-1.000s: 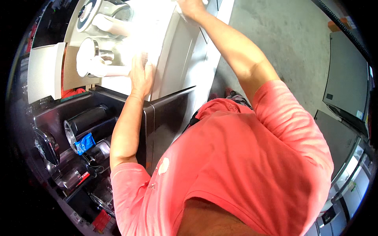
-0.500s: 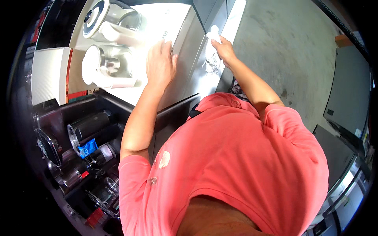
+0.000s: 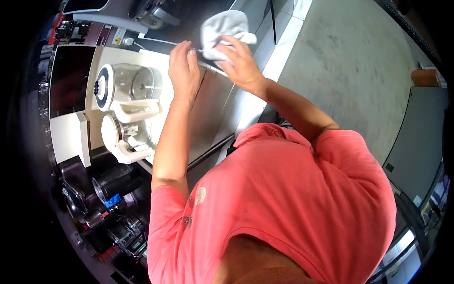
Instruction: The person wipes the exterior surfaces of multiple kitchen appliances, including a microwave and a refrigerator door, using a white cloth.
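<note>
A white cloth (image 3: 226, 26) hangs from my right hand (image 3: 242, 66), whose fingers are closed on its lower part. It spreads over the near edge of a dark glossy surface (image 3: 198, 19). My left hand (image 3: 184, 71) rests by the front corner of a white-topped unit (image 3: 163, 61), fingers stretched out and thumb apart, holding nothing I can see. On that top stand a clear glass kettle with a white handle and round lid (image 3: 123, 87) and a smaller glass pot with a white handle (image 3: 125, 137), both left of my left hand.
A dark panel (image 3: 71, 80) stands behind the kettles. Several dark, glossy appliances (image 3: 113, 189) fill the lower left. Beyond my right arm lies grey floor (image 3: 340, 61), with a grey cabinet (image 3: 418, 123) at the far right.
My right hand has brought the cloth up and left from beside the unit, and the cloth has opened out. My left hand has shifted slightly left. The view has turned, showing more dark surface.
</note>
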Available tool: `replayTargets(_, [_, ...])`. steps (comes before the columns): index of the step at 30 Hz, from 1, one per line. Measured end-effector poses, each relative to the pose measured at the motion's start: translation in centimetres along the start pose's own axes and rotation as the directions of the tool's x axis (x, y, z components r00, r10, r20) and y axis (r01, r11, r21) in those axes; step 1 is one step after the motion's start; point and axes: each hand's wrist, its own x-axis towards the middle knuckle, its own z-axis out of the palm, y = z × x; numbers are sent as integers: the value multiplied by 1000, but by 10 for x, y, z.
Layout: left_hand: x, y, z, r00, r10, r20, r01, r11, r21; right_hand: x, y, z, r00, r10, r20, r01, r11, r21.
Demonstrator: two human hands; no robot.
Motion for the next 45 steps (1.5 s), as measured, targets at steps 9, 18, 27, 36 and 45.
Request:
replayTargets(9, [32,-21,43,995,-59,77,46,987,156,118,95,-24,944,78,321,40,938,-345])
replayTargets(18, [15,-23,55,995,-80,-60,90,977,194,143,82,-36,868,120,481,119,891,-437])
replayTargets(27, [9,-28,54,962,-245,-124,261,955,138,138,68,-24,833,-59,550,300,884,-359])
replayTargets(36, [17,-23,51,958,-244,-150,258,963,80,168,95,-13,854,128,505,119,896,-429])
replayTargets(45, [15,-23,47,915,-379,-141,368,925,-95,156,80,-11,741,-51,669,239,952,-192])
